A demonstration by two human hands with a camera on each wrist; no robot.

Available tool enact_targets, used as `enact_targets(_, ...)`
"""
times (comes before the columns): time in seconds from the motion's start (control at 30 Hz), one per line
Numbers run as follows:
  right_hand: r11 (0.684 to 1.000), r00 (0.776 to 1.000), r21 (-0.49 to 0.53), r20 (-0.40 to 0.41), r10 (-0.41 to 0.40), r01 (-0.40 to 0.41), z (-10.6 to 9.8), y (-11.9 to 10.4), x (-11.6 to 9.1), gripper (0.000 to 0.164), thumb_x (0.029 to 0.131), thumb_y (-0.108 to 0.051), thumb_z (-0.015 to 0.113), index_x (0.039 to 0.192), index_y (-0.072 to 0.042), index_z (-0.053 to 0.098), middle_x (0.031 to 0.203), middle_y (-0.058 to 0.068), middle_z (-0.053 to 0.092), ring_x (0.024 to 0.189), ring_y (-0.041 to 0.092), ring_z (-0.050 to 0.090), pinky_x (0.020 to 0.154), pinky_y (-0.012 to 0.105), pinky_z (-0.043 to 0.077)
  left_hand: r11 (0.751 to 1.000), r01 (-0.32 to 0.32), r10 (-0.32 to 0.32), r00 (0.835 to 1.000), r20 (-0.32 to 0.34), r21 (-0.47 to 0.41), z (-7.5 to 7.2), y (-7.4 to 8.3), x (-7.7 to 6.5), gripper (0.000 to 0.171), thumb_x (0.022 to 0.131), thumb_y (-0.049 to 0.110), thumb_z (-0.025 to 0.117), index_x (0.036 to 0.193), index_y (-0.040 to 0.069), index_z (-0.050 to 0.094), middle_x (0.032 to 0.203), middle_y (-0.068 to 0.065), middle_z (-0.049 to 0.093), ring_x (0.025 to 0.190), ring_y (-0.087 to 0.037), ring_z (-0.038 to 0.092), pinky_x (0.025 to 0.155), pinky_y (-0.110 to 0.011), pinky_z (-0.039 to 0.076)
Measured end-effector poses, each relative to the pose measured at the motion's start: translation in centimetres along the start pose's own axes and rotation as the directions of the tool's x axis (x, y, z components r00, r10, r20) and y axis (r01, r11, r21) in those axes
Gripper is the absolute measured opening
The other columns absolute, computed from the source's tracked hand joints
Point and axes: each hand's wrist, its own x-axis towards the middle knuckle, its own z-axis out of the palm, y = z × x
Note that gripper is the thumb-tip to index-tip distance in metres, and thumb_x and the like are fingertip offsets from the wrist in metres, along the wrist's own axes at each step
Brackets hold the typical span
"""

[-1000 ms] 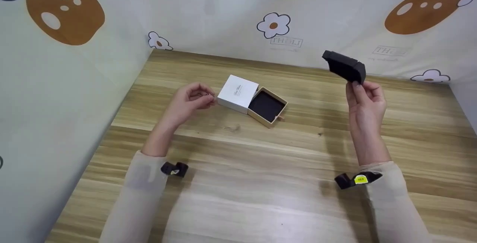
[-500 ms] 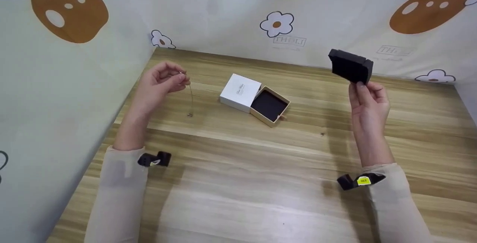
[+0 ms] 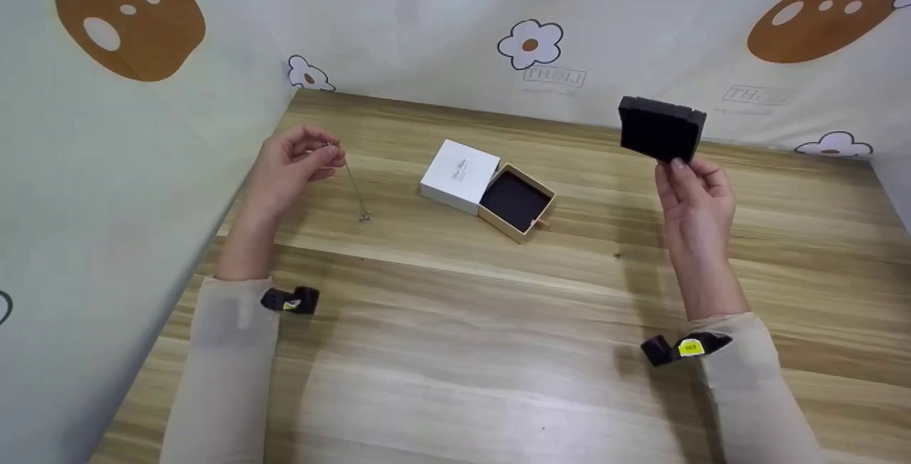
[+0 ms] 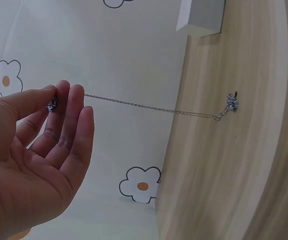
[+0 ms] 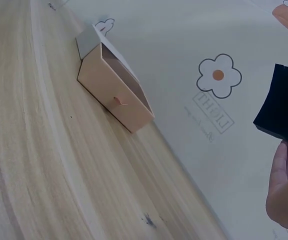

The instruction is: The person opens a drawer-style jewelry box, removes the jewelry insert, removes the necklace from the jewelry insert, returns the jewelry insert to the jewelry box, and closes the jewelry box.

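Observation:
My left hand point(image 3: 290, 165) pinches one end of a thin silver necklace point(image 4: 134, 104) between thumb and fingertips, left of the white box. Its fine chain hangs down from the fingers, with a small silver cluster point(image 3: 364, 217) dangling at the lower end. A bit of bunched metal shows under the thumb in the left wrist view. On the right, my right hand point(image 3: 701, 215) holds up a black square box insert point(image 3: 659, 131) by its lower edge, thumb on the near side. Its broad dark face is turned toward the head camera.
Between the hands, a white box sleeve point(image 3: 459, 174) with small print stands on the wooden table point(image 3: 455, 336). Its tan drawer point(image 3: 507, 228), lined dark inside and fitted with a small pull tab, sits pulled out at the right. A patterned cloth wall point(image 3: 427, 30) rises behind.
My left hand has moved left, away from the box, and the necklace chain now hangs free below it. In the right hand, the black insert has turned its face more toward the head camera.

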Motion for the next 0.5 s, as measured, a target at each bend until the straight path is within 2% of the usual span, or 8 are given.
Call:
enact_targets(0.1, 1.0, 1.0, -0.009, -0.002, 0.016, -0.016, 0.0, 0.2, 0.0, 0.015, 0.086, 0.016, 0.063, 0.087, 0.003, 0.056, 0.084, 0.014, 0.068, 0.076, 0.025, 0.074, 0.072, 0.031, 0.062, 0.995, 0.036, -0.038, 0.999, 0.016, 0.097, -0.2, -1.0, 0.2, 0.02, 0.1, 0.01, 0.057, 0.116, -0.003, 0.059, 0.086, 0.018, 0.068, 0.083, 0.002, 0.068, 0.079, -0.019, 0.058)
enact_targets(0.17, 1.0, 1.0, -0.003, -0.007, 0.03, -0.03, 0.0, 0.4, 0.0, 0.015, 0.086, 0.017, 0.063, 0.087, 0.003, 0.056, 0.084, 0.014, 0.069, 0.076, 0.025, 0.074, 0.072, 0.031, 0.062, 0.986, 0.053, -0.06, 0.997, 0.039, 0.159, -0.3, -1.6, 0.4, 0.025, 0.1, 0.01, 0.057, 0.119, -0.007, 0.057, 0.089, 0.015, 0.07, 0.083, 0.003, 0.067, 0.08, -0.018, 0.057)
enact_targets(0.37, 0.998, 0.998, -0.014, -0.019, 0.057, -0.057, 0.1, 0.7, 0.0, 0.016, 0.085, 0.017, 0.064, 0.085, 0.002, 0.057, 0.083, 0.014, 0.07, 0.077, 0.025, 0.075, 0.073, 0.032, 0.062, 0.935, 0.072, -0.11, 0.99, 0.089, 0.348, -0.6, -3.2, 0.7, 0.026, 0.1, 0.009, 0.058, 0.119, -0.009, 0.059, 0.109, -0.018, 0.071, 0.082, 0.002, 0.063, 0.079, -0.016, 0.054)
enact_targets(0.5, 0.997, 0.998, -0.029, -0.018, 0.067, -0.067, 0.0, 0.9, 0.0, 0.016, 0.086, 0.016, 0.064, 0.084, 0.001, 0.057, 0.084, 0.014, 0.07, 0.078, 0.025, 0.075, 0.074, 0.031, 0.062, 0.885, 0.092, -0.152, 0.984, 0.097, 0.456, -0.6, -3.8, 0.7, 0.028, 0.099, 0.012, 0.06, 0.119, -0.007, 0.059, 0.114, -0.025, 0.069, 0.083, -0.001, 0.061, 0.079, -0.017, 0.047)
